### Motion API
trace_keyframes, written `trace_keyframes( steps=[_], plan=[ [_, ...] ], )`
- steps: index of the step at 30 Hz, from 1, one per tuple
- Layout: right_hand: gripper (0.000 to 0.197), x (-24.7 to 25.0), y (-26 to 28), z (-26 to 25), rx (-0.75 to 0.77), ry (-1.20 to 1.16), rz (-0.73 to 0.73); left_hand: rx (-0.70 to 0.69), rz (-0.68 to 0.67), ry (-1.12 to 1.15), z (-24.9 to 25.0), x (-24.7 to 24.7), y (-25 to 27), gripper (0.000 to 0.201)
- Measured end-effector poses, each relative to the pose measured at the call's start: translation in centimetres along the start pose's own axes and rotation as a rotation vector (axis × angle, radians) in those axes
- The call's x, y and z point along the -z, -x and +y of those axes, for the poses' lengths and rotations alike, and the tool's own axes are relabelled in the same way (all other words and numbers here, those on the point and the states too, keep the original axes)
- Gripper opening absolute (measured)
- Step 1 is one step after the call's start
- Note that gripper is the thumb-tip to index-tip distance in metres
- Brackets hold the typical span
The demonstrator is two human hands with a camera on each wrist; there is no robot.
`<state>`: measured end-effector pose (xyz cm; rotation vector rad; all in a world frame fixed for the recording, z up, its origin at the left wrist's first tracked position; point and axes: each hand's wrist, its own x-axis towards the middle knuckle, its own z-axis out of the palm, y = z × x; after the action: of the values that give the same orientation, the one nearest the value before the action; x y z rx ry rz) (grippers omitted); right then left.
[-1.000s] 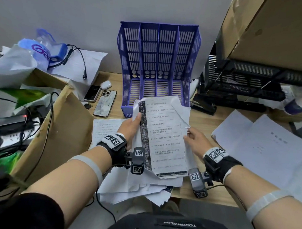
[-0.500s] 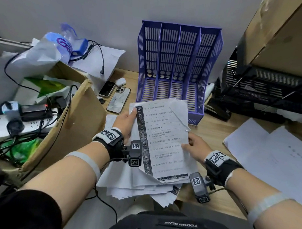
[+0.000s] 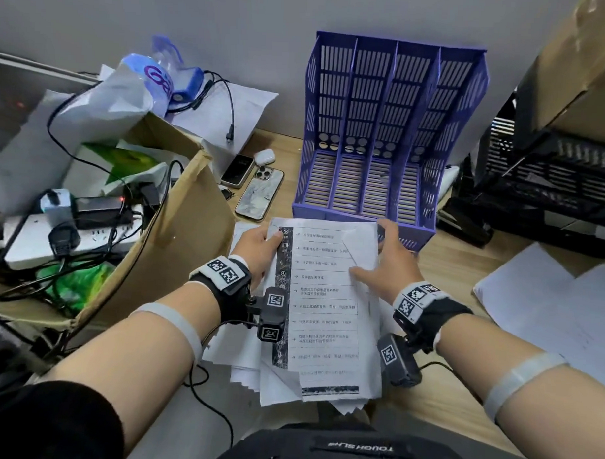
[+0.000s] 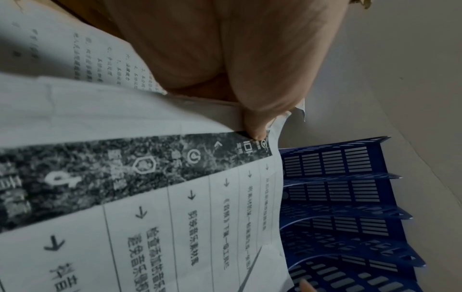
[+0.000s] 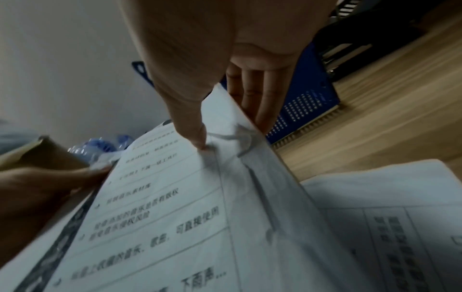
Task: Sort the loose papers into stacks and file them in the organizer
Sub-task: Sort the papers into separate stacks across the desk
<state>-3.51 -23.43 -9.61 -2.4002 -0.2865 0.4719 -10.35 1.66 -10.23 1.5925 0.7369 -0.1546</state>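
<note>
Desk: wooden desk (image 3: 457, 269), grey wall behind.
Papers: bundle of papers (image 3: 329, 309) over the desk's near edge.
Left hand (image 3: 259, 248): pinches the bundle's left edge.
Right hand (image 3: 392, 263): grasps its right edge, thumb on top.
Organizer: purple organizer (image 3: 390, 129) just beyond, at the back edge.

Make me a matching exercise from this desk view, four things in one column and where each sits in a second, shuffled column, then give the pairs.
Things:
1. purple slotted plastic file organizer
2. sheaf of printed white papers
3. two smartphones
4. white power strip

Places:
A. inside the brown cardboard box
B. held between the left hand and the right hand
C. against the grey wall, all slots bare
D. flat on the wooden desk, left of the organizer

Pairs: 1-C, 2-B, 3-D, 4-A
</note>
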Motion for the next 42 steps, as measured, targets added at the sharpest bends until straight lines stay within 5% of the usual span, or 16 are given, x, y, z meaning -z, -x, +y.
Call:
trace_keyframes(
  steps=[3,9,14,20,25,29,31,36,40,42],
  plan=[
    [0.108,-1.3,-0.3,-0.7,0.032,0.139,-0.061,0.020,0.018,-0.015,-0.4,0.7,0.2,0.025],
    [0.085,-4.1,-1.3,-2.0,0.027,0.200,-0.088,0.034,0.007,-0.148,-3.7,2.9,-1.8,0.046],
    [0.076,-5.2,-1.5,-2.4,-0.009,0.125,-0.133,0.042,0.049,-0.149,-3.3,4.0,-1.5,0.031],
    [0.068,-6.4,-2.4,-2.7,-0.037,0.126,-0.090,0.054,0.023,-0.206,-3.0,4.6,-1.6,0.042],
    [0.093,-6.9,-2.6,-3.0,-0.033,0.193,-0.189,0.100,-0.006,-0.184,-3.5,5.1,-2.2,0.036],
    [0.094,-7.6,-2.8,-3.4,-0.022,0.259,-0.174,0.128,-0.050,-0.180,-4.1,5.2,-2.8,0.041],
    [0.087,-7.8,-3.0,-3.2,-0.028,0.228,-0.144,0.122,-0.036,-0.182,-3.3,5.1,-2.4,0.051],
    [0.058,-7.6,-3.9,-1.9,-0.142,-0.088,-0.080,0.081,0.024,-0.273,-2.3,5.4,-2.2,0.030],
    [0.012,-7.4,-4.5,-1.0,-0.179,-0.150,-0.104,0.053,0.050,-0.374,-2.2,5.7,-2.3,0.028],
    [0.016,-7.6,-4.8,-0.8,-0.203,-0.194,-0.137,0.045,0.108,-0.379,-2.2,5.7,-2.4,0.027]
  ],
)
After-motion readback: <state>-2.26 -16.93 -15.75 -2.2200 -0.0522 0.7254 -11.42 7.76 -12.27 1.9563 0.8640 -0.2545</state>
